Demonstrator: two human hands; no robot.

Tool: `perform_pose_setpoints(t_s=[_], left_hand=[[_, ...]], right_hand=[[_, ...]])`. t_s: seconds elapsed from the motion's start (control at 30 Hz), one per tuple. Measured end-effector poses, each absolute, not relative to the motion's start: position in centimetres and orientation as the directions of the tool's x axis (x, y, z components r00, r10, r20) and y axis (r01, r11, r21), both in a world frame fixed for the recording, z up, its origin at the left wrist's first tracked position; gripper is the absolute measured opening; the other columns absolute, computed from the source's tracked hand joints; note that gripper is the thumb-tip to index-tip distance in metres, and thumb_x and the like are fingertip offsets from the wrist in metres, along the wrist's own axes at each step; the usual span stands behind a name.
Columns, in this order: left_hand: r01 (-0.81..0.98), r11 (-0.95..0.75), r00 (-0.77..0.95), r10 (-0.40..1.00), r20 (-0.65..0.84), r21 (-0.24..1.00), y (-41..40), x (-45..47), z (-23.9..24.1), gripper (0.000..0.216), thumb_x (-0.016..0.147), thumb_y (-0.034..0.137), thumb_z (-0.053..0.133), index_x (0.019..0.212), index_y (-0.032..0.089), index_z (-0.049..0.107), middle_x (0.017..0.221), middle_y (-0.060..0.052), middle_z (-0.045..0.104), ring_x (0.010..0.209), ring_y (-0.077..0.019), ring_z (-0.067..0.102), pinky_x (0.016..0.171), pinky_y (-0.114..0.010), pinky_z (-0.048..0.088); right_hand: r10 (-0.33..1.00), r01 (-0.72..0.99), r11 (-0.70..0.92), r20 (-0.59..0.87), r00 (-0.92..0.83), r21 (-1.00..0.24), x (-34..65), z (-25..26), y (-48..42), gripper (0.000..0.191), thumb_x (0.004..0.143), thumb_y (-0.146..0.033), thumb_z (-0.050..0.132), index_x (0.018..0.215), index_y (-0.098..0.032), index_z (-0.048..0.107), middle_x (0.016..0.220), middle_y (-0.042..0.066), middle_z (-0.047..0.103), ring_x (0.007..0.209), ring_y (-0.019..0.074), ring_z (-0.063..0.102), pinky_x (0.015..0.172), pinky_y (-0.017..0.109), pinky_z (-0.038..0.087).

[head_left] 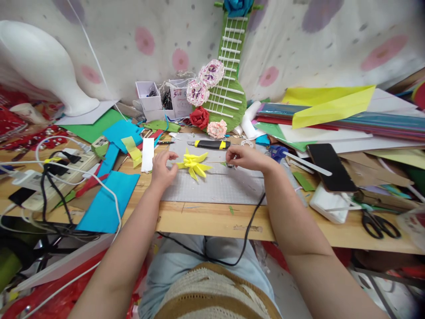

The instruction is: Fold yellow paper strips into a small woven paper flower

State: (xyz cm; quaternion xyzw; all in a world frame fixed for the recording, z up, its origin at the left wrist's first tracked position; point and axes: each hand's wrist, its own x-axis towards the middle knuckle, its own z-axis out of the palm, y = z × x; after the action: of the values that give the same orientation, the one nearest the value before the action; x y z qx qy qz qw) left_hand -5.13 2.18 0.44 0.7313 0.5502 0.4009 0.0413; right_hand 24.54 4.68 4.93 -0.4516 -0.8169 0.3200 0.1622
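A yellow paper flower [193, 165] with pointed petals lies on the grey cutting mat [212, 190]. At its left is my left hand [163, 168], thumb and fingers apart, close to the tip of one petal; whether it touches the petal is hard to tell. My right hand [241, 157] is over the mat to the right of the flower, its fingers bent down and pinched together. Something small and dark shows under those fingertips, too small to name. Behind the flower rests a black and yellow utility knife [212, 144].
A green paper guitar [229, 95] with paper flowers stands against the wall. On the right are a glue gun [278, 153], a phone [330, 168] and black-handled scissors [380, 223]. Blue paper [111, 201] and a power strip [59, 181] with cables lie left.
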Motion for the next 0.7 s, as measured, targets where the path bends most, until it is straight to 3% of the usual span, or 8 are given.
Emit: perform_pose_setpoints(t_s=[0.07, 0.17, 0.37, 0.53, 0.7], left_hand=[[0.767, -0.320, 0.018, 0.877, 0.480, 0.556, 2.7, -5.4, 0.2, 0.016, 0.077, 0.025, 0.045, 0.080, 0.020, 0.060, 0.084, -0.003, 0.065, 0.082, -0.0174, 0.057, 0.078, -0.032, 0.040], [0.816, -0.210, -0.011, 0.926, 0.377, 0.539, 3.3, -5.2, 0.1, 0.028, 0.084, 0.037, 0.041, 0.083, 0.021, 0.064, 0.083, -0.004, 0.067, 0.081, -0.0185, 0.058, 0.077, -0.033, 0.039], [0.870, -0.080, -0.022, 0.980, 0.199, 0.487, 3.5, -3.5, 1.5, 0.040, 0.074, 0.056, 0.052, 0.088, 0.021, 0.067, 0.084, -0.006, 0.070, 0.089, -0.0244, 0.059, 0.088, -0.042, 0.035], [0.764, -0.002, -0.040, 0.998, 0.051, 0.646, 3.5, -3.2, 1.9, 0.041, 0.066, 0.053, 0.062, 0.092, 0.021, 0.067, 0.092, -0.004, 0.069, 0.090, -0.0212, 0.061, 0.089, -0.036, 0.039], [0.681, -0.124, 0.024, 0.989, 0.147, 0.722, 3.2, -3.9, 1.2, 0.041, 0.061, 0.043, 0.069, 0.096, 0.022, 0.066, 0.097, -0.003, 0.067, 0.094, -0.0198, 0.060, 0.088, -0.033, 0.042]], right_hand=[[0.864, 0.648, 0.409, 0.045, -0.501, -0.643, 24.0, 4.4, 4.9, 0.009, 0.071, -0.016, 0.053, 0.079, -0.020, 0.056, 0.075, 0.000, 0.062, 0.066, 0.0122, 0.056, 0.058, 0.023, 0.042], [0.883, 0.655, 0.434, 0.147, -0.446, -0.619, 23.2, 3.6, 5.2, 0.009, 0.073, -0.017, 0.052, 0.081, -0.019, 0.055, 0.076, 0.002, 0.061, 0.068, 0.0132, 0.056, 0.061, 0.025, 0.042], [0.908, 0.680, 0.414, 0.224, -0.353, -0.606, 21.9, 2.6, 5.4, 0.011, 0.075, -0.014, 0.049, 0.083, -0.018, 0.055, 0.082, 0.003, 0.061, 0.073, 0.0135, 0.056, 0.066, 0.025, 0.042], [0.911, 0.673, 0.410, 0.250, -0.327, -0.615, 21.4, 2.6, 5.2, 0.012, 0.074, -0.014, 0.048, 0.082, -0.019, 0.055, 0.083, 0.003, 0.061, 0.076, 0.0135, 0.055, 0.068, 0.025, 0.041], [0.912, 0.664, 0.410, 0.278, -0.301, -0.625, 21.3, 2.6, 5.3, 0.013, 0.074, -0.012, 0.047, 0.081, -0.019, 0.055, 0.082, 0.002, 0.060, 0.076, 0.0135, 0.055, 0.067, 0.024, 0.041]])
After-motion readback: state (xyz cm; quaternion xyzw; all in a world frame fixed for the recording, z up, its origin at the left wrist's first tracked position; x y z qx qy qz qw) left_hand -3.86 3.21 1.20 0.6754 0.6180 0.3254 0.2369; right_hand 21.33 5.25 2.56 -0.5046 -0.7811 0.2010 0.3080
